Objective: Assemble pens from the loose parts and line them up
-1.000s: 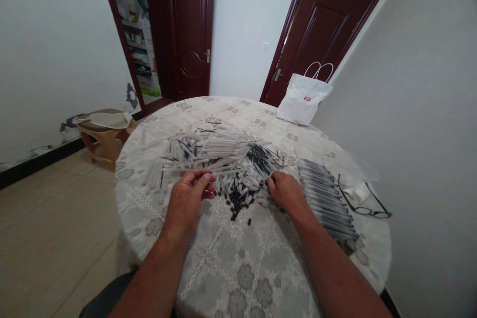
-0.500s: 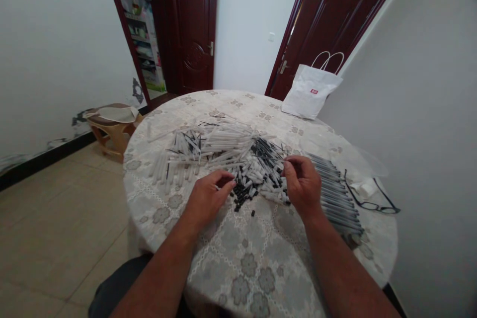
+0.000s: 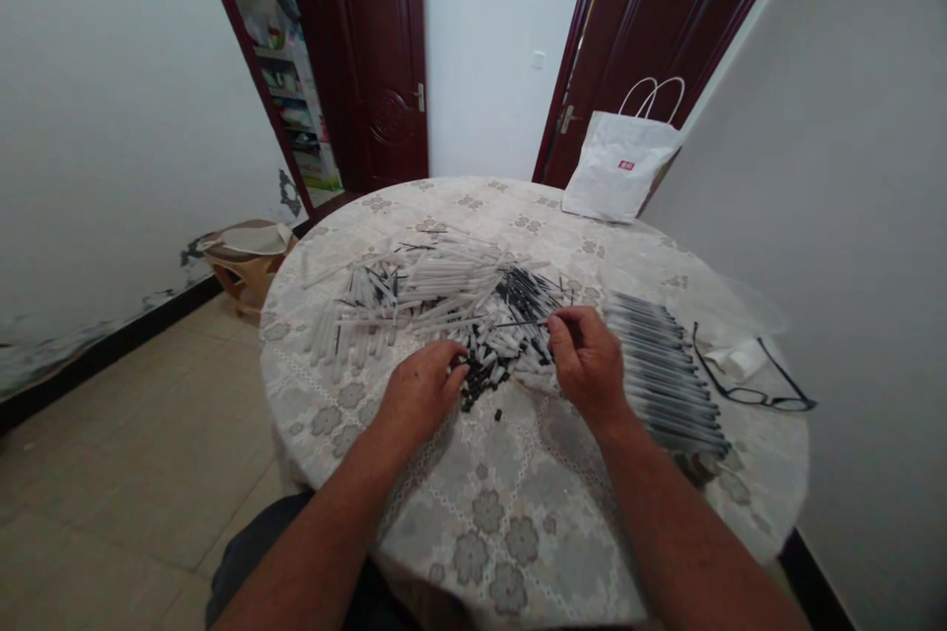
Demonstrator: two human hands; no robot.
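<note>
My right hand [image 3: 590, 358] pinches one end of a thin dark pen refill [image 3: 522, 323], which points left over the pile. My left hand [image 3: 429, 382] is at the left edge of a heap of small black plugs [image 3: 484, 372], thumb and fingers drawn together; what they hold, if anything, is too small to make out. Between the hands lie many short whitish caps [image 3: 510, 347]. Behind them are a bundle of dark refills [image 3: 527, 291] and a heap of translucent white pen barrels [image 3: 444, 281].
To the right, assembled-looking pens [image 3: 662, 370] lie in a row beside black-framed glasses [image 3: 755, 399]. A white paper bag [image 3: 618, 168] stands at the back of the round table, which has a patterned cloth [image 3: 488, 532]. A stool [image 3: 248, 261] is at left.
My right hand has lifted away from the pile's right side with a refill and shifted slightly left. My left hand has moved right, from the barrels to the black plugs. The view has shifted slightly.
</note>
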